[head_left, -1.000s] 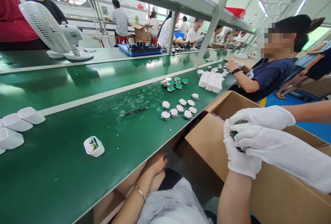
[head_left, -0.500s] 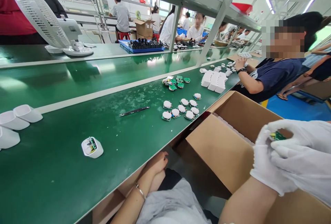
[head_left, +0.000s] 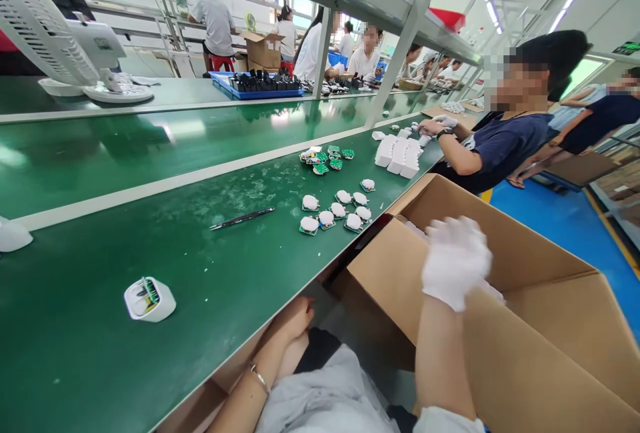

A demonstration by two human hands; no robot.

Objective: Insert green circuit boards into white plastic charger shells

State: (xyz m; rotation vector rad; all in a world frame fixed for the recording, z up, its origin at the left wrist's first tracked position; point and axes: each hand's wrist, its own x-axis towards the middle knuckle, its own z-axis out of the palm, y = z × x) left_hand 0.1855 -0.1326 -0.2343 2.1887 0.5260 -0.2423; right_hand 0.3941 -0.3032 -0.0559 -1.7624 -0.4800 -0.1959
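Observation:
My left hand [head_left: 457,261], in a white glove, is raised over the near side of an open cardboard box [head_left: 400,286]. Motion smears its fingers, and I cannot make out whether anything is in them. My right hand is not visible; a small white patch shows behind the box's near flap, too unclear to name. White pieces partly show inside the box. On the green bench [head_left: 240,286] lie several circuit boards with white tops [head_left: 326,220] and a pair of black tweezers [head_left: 243,218]. At left, a white plastic housing [head_left: 163,303] lies with a circuit board inside it.
A neighbour's bare arm with a bracelet [head_left: 260,380] rests at the bench edge. Rows of white housings [head_left: 399,155] and green boards [head_left: 320,168] sit farther along. A co-worker in dark blue [head_left: 510,140] works beyond the box. A white fan [head_left: 40,26] stands at far left.
My gloved hands were together around a small green circuit board at the right. Now my left hand is over the box and the right is out of sight. The view has swung right.

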